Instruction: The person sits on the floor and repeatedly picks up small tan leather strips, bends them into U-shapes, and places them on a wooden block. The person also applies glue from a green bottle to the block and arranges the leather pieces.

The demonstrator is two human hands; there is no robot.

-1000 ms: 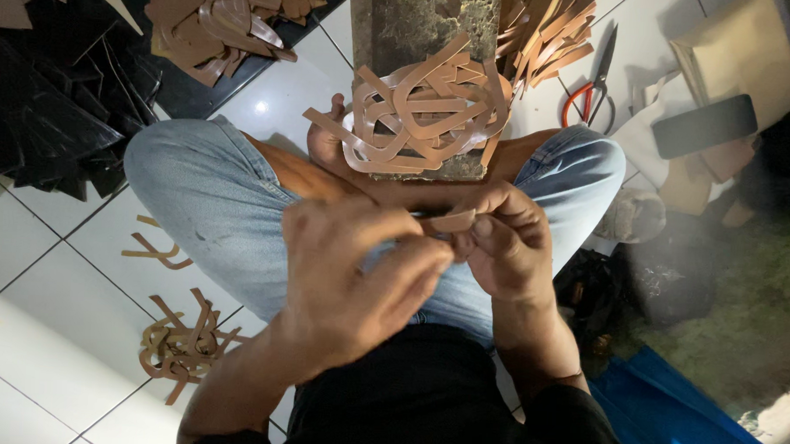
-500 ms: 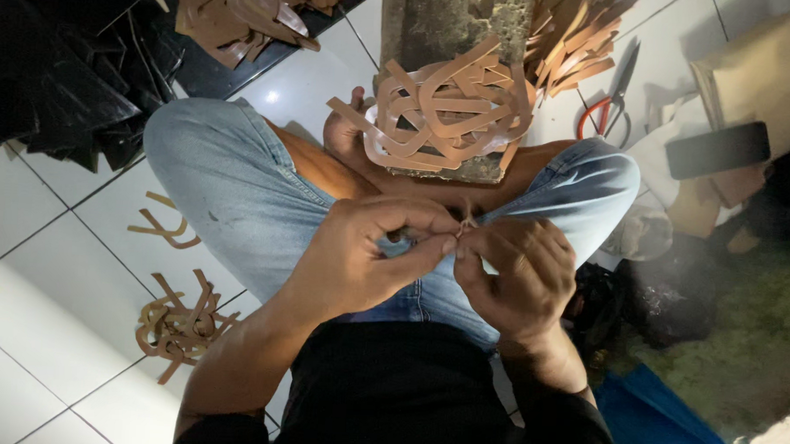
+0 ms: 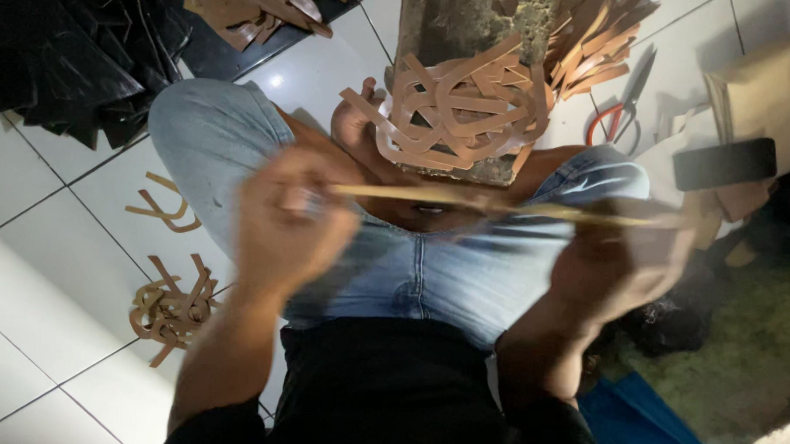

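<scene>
Person seated on white tile floor, jeans-clad legs crossed; left hand and right hand, both motion-blurred, are spread wide apart w/ a thin tan strip stretched taut btwn them over the lap, each hand closed pinching one end. Just beyond strip, a tangle of tan cut-out pieces sits on a stone block btwn the knees. Red-handled scissors lie right of block; smaller pile of cut-outs on floor at left, black sheets beyond.
</scene>
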